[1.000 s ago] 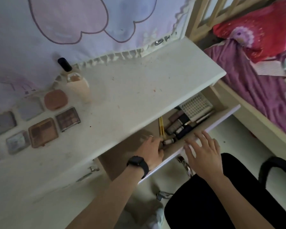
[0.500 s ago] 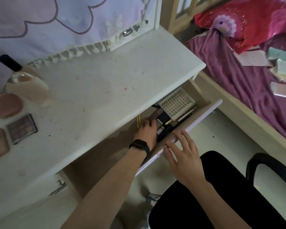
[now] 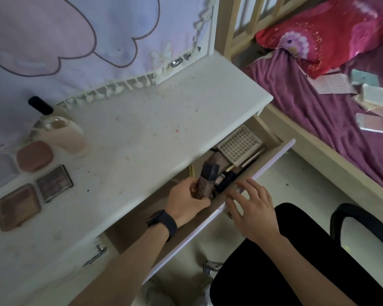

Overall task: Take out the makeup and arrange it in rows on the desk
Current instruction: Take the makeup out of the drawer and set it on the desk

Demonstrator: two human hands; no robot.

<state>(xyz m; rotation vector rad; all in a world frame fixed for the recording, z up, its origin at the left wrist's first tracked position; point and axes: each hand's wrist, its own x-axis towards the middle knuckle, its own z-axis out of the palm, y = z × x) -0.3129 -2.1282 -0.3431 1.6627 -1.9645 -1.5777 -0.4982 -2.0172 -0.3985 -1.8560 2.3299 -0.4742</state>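
One brown makeup tube (image 3: 209,180) is gripped, tilted, over the open drawer (image 3: 272,161) by curled fingers of the left hand (image 3: 186,203); right hand (image 3: 253,209) held at the drawer's front edge, fingers spread.

I grip the brown tube (image 3: 208,181), dark cap up and tilted, in my left hand (image 3: 187,203) over the open drawer (image 3: 272,161), where dark tubes (image 3: 227,180) (too jumbled to tell apart) lie. On the desk (image 3: 153,133) a foundation bottle (image 3: 60,133), a pink compact (image 3: 34,156) and square palettes (image 3: 54,182) sit in rows.
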